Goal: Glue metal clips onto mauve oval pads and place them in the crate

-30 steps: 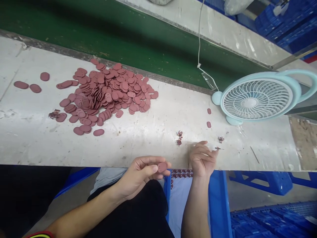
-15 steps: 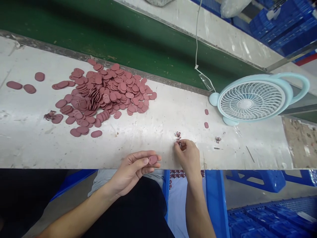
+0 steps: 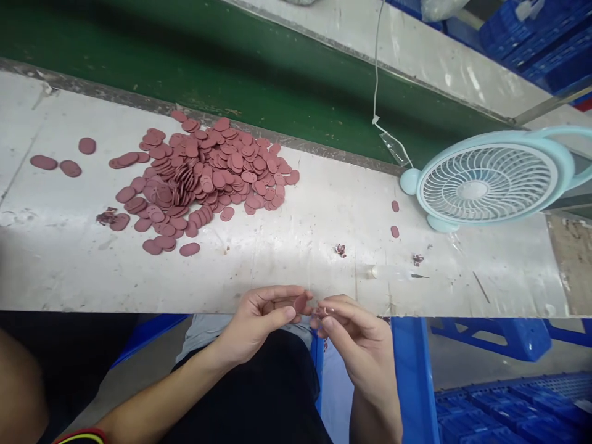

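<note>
Close to the table's near edge, my left hand [image 3: 266, 320] pinches a flat dull-red oval piece [image 3: 300, 303] between thumb and fingers, tilted nearly edge-on. Just right of it, my right hand [image 3: 358, 339] is closed on a small dark-red and shiny part [image 3: 320, 312], partly covered by the fingertips. The two held pieces are very near each other; whether they touch I cannot tell. A similar small shiny part [image 3: 340, 250] lies on the table beyond my right hand. Many more red ovals form a pile [image 3: 231, 161] to the left.
A light-blue fan [image 3: 488, 179] with a white cord stands at right. Two red ovals [image 3: 394, 232] and another shiny part [image 3: 418, 260] lie near it. A clear tube [image 3: 391, 272] with a dark tip rests in front. Below the edge is a blue crate [image 3: 414, 376].
My right hand has picked up a small shiny part from the table and brought it back and left beside the oval. My left hand has tilted the oval. The view has shifted slightly.
</note>
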Motion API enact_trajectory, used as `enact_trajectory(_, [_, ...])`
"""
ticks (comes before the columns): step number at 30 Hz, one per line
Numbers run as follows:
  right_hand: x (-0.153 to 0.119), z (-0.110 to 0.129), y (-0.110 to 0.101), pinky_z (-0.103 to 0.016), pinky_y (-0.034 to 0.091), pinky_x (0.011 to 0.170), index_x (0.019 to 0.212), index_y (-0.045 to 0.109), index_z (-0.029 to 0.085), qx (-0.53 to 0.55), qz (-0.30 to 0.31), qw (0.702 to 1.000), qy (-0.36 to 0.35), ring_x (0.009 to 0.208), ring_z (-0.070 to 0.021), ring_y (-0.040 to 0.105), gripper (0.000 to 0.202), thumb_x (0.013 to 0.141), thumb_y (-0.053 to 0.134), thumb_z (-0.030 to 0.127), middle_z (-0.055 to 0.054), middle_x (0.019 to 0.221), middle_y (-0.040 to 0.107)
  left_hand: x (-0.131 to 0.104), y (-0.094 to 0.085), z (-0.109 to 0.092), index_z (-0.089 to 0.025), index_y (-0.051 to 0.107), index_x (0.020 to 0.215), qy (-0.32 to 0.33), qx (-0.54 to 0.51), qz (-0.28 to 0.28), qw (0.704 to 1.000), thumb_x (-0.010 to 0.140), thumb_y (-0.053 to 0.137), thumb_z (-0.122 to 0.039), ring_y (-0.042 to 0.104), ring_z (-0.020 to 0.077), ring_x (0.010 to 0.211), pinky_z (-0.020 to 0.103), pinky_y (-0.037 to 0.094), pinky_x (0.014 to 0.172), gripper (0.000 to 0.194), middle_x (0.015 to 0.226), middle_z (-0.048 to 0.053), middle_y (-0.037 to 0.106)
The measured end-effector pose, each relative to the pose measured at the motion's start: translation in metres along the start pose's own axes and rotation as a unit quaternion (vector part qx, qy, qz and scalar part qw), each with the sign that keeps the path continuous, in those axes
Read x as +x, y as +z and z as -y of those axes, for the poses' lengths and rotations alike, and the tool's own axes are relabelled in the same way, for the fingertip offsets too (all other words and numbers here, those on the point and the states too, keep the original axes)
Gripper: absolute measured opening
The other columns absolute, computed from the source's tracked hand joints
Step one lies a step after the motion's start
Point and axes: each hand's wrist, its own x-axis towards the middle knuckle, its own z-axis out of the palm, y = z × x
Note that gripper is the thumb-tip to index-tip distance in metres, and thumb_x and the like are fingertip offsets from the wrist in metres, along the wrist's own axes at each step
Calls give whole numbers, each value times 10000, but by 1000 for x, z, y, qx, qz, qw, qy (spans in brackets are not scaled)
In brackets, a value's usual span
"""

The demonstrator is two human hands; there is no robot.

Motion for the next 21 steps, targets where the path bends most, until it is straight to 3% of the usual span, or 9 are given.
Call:
enact_trajectory(3, [2,1,7,-273,601,635,1057,753,274,-14,-6,1000,12,732,-151,702,180,912,672,203,-33,911,721,-1,0,0,-195,757,1122,16,14,27,999,842,742,-183,720,257,1051,400,551,955,281,1104,104,785])
enact_trajectory(6, [4,-1,10,-263,591,618,1064,748,270,-16,1,1000,14,725,-147,695,181,906,681,216,-34,926,731,-2,0,0,-198,749,1122,22,10,42,999,848,731,-160,729,250,1034,378,576,912,277,1089,97,788])
enact_trajectory(12, [5,2,9,-247,587,599,1055,751,267,-56,9,998,15,711,-140,697,176,903,683,210,-39,942,742,-2,-2,0,-177,734,1076,16,1,31,999,820,762,-157,741,232,994,341,584,877,258,1034,95,794])
enact_trajectory(19, [6,7,6,-225,592,593,1041,748,281,-74,10,997,6,693,-120,694,174,895,699,200,-18,921,731,-1,1,1,-152,746,830,18,28,18,999,821,766,-192,730,193,825,331,566,806,45,899,80,796])
enact_trajectory(21, [7,8,5,-233,597,605,1050,746,275,-69,19,997,12,711,-124,697,170,904,690,206,-27,939,731,-2,2,1,-152,750,794,17,34,16,999,833,755,-204,721,191,824,332,556,810,65,877,74,792])
